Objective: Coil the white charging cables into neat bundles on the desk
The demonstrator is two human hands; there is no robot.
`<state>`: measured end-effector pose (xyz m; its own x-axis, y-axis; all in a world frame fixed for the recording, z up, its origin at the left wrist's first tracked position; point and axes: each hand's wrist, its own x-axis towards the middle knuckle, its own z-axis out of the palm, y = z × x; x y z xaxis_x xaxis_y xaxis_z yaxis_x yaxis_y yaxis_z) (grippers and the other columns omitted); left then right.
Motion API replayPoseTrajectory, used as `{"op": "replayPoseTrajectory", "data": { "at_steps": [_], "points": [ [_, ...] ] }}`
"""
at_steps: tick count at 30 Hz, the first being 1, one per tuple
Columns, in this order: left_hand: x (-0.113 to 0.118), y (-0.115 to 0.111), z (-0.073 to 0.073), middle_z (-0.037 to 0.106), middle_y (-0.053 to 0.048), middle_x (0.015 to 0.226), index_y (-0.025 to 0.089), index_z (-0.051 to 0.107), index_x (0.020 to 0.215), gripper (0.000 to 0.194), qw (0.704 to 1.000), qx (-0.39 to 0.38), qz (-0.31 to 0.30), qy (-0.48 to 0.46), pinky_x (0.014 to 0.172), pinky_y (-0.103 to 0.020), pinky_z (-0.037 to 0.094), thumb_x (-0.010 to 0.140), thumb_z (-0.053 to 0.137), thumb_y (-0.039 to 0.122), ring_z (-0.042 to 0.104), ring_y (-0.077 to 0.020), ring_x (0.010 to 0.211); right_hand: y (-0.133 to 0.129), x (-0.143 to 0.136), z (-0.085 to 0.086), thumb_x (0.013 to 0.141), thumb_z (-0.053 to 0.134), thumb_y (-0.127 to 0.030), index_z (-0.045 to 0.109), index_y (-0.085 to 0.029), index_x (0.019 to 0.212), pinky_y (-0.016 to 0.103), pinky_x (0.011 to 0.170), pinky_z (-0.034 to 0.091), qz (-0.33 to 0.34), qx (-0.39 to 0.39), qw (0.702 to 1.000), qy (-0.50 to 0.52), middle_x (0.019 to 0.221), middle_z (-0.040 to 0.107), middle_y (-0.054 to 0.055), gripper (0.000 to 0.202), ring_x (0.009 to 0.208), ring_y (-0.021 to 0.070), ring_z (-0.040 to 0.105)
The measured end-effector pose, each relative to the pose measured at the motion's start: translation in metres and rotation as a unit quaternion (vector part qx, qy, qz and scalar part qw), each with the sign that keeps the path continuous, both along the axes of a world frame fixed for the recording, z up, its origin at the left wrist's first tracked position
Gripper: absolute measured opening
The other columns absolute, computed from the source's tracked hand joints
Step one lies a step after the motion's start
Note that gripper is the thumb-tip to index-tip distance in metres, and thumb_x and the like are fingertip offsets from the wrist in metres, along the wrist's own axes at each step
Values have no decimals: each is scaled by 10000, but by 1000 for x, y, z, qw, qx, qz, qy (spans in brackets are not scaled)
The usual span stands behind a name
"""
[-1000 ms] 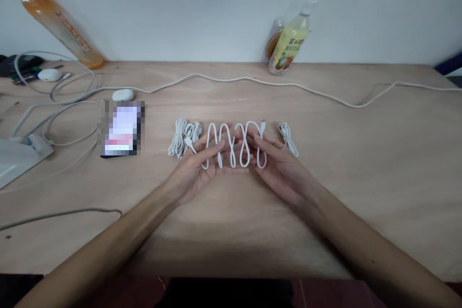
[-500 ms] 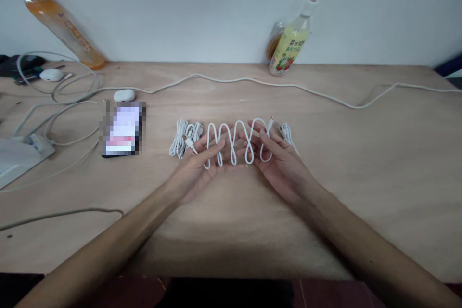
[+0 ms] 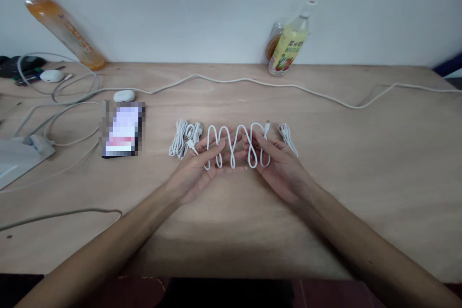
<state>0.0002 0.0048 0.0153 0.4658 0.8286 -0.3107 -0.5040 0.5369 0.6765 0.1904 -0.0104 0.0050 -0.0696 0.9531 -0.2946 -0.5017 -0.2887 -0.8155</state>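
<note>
Dark red floor (image 3: 325, 292) shows below the near edge of a broad surface (image 3: 231, 236) of pale, lightly grained wood. Above that edge, on the left, a grey cord (image 3: 68, 211) comes in from the side, and a small dark speck (image 3: 9, 237) lies below it.

Both forearms reach in over the middle of the surface. The left hand (image 3: 191, 168) and the right hand (image 3: 279, 163) face each other, and between them is a white cable (image 3: 240, 126) bent into a row of tall, loose loops. Each hand is closed on one end of it, thumb against fingers, with a plug poking out past each grip. Whether the hands touch the wood I cannot tell.

Just beyond the left hand lies a clump of coiled white cables (image 3: 178, 142); a smaller white bundle (image 3: 288, 138) lies by the right one. Farther left are a phone (image 3: 124, 127) with a blurred screen, a pale flat object (image 3: 21, 159) cut off by the view, and tangled cords.

Past these, a small white case (image 3: 123, 96) sits behind the phone, and a long white cord (image 3: 252, 81) wanders across the surface. At the back, a bottle of orange drink (image 3: 65, 33) and a yellow-labelled bottle (image 3: 289, 48) stand near a plain, pale wall (image 3: 162, 5).
</note>
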Motion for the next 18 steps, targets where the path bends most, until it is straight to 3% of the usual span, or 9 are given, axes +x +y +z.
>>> {"op": "replayPoseTrajectory", "data": {
  "at_steps": [9,14,18],
  "points": [
    [0,0,3,789,-147,1380,248,664,1514,496,1000,0,-7,3,995,-484,683,1029,705,151,810,-327,1176,-1,0,1,780,971,-410,865,-275,966,299,829,572,30,20,999,-16,1019,823,2,253,865,154,704],
    [0,-2,5,762,-126,1438,293,652,1527,644,1000,9,-19,12,999,-495,683,938,776,62,786,-346,1228,-1,0,2,786,963,-403,859,-284,954,293,787,566,28,24,999,-20,1011,820,-5,231,828,146,695],
    [-1,-2,3,731,-114,1496,321,660,1519,655,999,22,-19,18,982,-493,692,923,809,93,794,-346,1208,-2,0,3,779,968,-408,853,-282,920,294,753,557,31,25,999,-28,958,805,-11,222,806,149,681]
  ]
}}
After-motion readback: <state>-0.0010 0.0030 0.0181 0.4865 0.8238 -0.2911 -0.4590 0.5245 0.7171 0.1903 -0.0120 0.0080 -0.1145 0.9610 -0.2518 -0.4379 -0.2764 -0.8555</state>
